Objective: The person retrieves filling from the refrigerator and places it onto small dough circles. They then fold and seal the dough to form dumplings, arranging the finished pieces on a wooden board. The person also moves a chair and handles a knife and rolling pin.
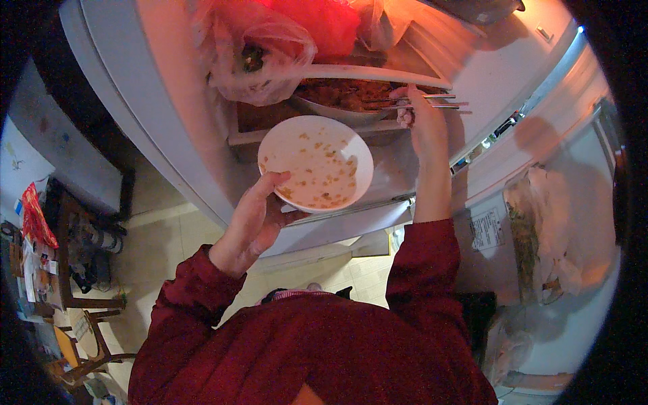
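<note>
My left hand (253, 219) grips the rim of a white bowl (317, 152) with scattered small yellowish bits inside. My right hand (422, 121) is closed around metal chopsticks (445, 96) at the right side of an opened fridge compartment. Beside its fingers is a large bowl of dark reddish-brown food (337, 94), partly hidden under the compartment's pale front edge (364, 74). A crumpled translucent plastic bag (260, 71) lies above the white bowl, with red bags (317, 23) behind it.
The fridge door (560, 324) stands open at the right, with wrapped items (547, 236) on it. At the left, beyond the fridge wall (145, 81), are a cluttered wooden table (67, 270), a chair (94, 344) and the tiled floor (155, 236). A dark pot (486, 10) is at the top.
</note>
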The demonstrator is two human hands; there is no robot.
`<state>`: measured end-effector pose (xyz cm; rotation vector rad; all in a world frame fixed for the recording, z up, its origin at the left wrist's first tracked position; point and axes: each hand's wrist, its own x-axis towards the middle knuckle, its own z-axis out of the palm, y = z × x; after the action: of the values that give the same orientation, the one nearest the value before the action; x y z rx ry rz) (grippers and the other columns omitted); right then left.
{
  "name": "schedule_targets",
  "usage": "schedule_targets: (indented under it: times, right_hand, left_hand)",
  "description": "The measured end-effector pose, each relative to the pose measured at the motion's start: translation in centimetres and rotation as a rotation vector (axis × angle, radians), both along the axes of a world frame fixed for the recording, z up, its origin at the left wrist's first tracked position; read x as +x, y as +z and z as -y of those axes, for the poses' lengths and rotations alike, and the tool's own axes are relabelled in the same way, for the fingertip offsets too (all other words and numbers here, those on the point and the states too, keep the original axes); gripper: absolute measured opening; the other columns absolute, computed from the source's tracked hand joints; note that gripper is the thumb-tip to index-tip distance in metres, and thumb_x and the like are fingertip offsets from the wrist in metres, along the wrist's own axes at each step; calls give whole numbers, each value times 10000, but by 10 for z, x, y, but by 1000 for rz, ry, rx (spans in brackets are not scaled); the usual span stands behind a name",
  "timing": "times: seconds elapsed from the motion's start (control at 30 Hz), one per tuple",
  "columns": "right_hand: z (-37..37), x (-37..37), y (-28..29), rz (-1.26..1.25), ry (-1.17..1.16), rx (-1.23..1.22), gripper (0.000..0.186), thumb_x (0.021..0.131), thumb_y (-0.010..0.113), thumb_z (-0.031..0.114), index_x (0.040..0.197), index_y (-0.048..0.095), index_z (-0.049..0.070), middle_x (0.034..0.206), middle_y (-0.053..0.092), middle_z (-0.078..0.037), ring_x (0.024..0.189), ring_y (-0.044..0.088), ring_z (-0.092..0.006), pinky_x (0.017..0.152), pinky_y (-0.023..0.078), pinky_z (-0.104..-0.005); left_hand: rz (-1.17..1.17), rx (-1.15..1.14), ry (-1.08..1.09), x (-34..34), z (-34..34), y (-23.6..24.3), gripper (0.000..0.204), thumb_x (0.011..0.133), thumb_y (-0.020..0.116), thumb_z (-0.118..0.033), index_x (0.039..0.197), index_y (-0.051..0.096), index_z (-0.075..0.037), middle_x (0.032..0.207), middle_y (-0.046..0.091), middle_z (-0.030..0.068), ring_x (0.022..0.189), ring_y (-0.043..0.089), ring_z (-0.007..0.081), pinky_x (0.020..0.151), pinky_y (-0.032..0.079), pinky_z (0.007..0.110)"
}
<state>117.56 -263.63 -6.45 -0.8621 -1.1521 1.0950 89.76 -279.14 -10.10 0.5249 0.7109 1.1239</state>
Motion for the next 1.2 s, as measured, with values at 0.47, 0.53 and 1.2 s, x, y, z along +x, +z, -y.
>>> schedule_targets:
  times: [0.47, 0.53, 1.2]
  right_hand:
    - [49, -3, -26, -307, 8, -21, 247, 968, 575, 235, 886, 645, 13, 746, 602, -59, 535, 426, -90, 450, 327, -242]
    - [62, -7, -24, -303, 33, 78, 251, 969, 572, 235, 881, 645, 12, 721, 586, -52, 527, 412, -90, 452, 318, -241]
    - [81, -31, 18, 92, -262, 173, 392, 1005, 497, 355, 856, 651, 27, 665, 531, -6, 532, 434, -59, 473, 327, -208]
  left_hand:
    - [11, 72, -39, 3, 31, -20, 523, 954, 517, -331, 1412, 377, -122, 1384, 503, 101, 1220, 536, 274, 959, 478, 502]
    - [12, 67, -38, 2, 33, -20, 520, 954, 513, -334, 1412, 378, -128, 1389, 499, 98, 1224, 532, 273, 959, 476, 498]
    - [38, 22, -69, -7, 16, -5, 526, 937, 537, -293, 1409, 381, -119, 1388, 494, 98, 1232, 526, 283, 977, 461, 517]
